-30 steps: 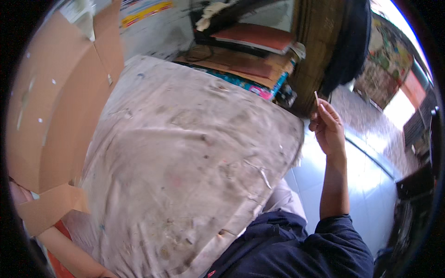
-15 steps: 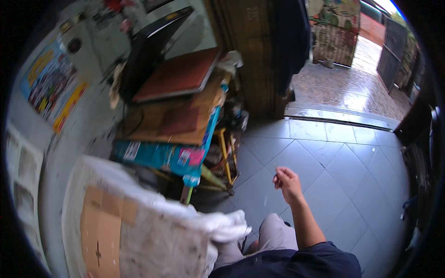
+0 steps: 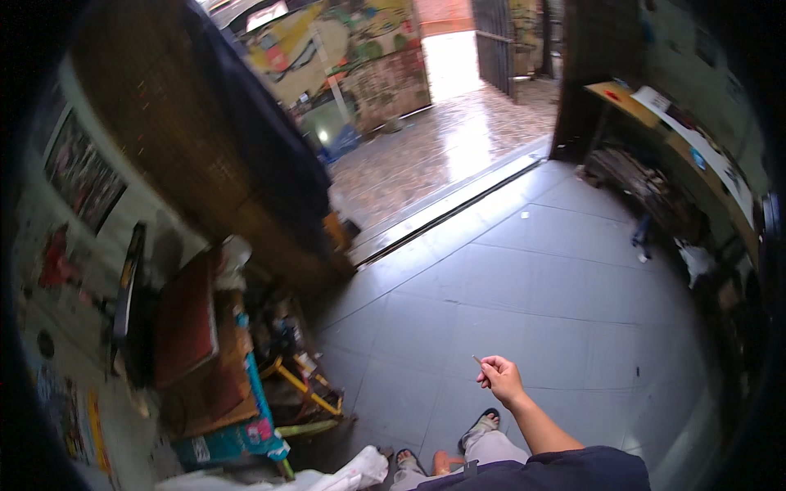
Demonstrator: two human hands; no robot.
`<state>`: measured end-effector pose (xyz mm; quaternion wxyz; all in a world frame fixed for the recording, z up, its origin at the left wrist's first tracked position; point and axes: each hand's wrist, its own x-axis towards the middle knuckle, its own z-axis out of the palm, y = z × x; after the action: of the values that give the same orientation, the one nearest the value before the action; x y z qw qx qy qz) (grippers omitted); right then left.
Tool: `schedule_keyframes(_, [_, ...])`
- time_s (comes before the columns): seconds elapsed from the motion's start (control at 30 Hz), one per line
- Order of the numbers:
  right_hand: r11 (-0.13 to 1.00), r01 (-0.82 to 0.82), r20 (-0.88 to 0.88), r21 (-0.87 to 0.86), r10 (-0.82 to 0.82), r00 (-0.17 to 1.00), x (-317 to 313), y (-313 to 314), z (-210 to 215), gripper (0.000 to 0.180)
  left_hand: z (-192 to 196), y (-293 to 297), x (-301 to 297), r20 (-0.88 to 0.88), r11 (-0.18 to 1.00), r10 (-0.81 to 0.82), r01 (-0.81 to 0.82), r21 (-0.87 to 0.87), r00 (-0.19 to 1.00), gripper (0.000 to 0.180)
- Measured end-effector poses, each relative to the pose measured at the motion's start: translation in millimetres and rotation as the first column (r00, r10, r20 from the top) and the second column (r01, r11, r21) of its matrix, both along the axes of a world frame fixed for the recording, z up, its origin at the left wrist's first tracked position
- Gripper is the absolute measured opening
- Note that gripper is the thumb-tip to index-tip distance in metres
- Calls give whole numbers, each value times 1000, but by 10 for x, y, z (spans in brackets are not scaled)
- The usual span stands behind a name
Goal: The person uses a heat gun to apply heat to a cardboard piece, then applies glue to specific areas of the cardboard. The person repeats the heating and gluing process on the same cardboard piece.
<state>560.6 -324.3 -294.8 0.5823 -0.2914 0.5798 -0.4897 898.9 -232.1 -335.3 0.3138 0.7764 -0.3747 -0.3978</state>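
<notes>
My right hand (image 3: pixel 500 379) is held out in front of me above the floor. Its thumb and fingers pinch a short, thin, tan stick (image 3: pixel 477 360), whose tip pokes out to the left; its exact kind is too small to tell. I cannot find my left hand in the picture. A brownish shape (image 3: pixel 446 463) shows between my legs, too unclear to name. Below, my sandalled feet (image 3: pixel 487 421) stand on the grey tiles.
To the left, a cardboard-topped stand (image 3: pixel 233 389) bears a dark red flat board (image 3: pixel 187 319). White plastic sheeting (image 3: pixel 352 473) lies at the lower edge. A raised threshold (image 3: pixel 458 209) crosses the doorway ahead. At the right wall stands a long wooden bench (image 3: pixel 704 159).
My view has swung to the right, so the doorway is now ahead and the stand lies farther left. My right hand stays pinched, and the stick in it now shows clearly.
</notes>
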Motion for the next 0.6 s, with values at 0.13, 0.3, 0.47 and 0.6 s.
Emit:
schedule_keyframes(0.13, [986,162,-65,28,-159,985,-1293,340,143,14,-194,-149,-812,15,963,-238,234,131,971,42])
schedule_keyframes(0.3, [866,498,-128,37,-490,862,-2730,1010,429,14,-434,-159,-2075,-32,840,-498,492,228,866,40])
schedule_keyframes(0.47, [684,729,-60,-6,-728,683,-3717,1607,606,14,-688,-369,-3345,-42,674,-716,706,218,696,39])
schedule_keyframes(0.6, [521,852,14,-41,-853,522,-4418,1886,498,12,-726,-1171,-3944,85,676,-735,715,180,673,37])
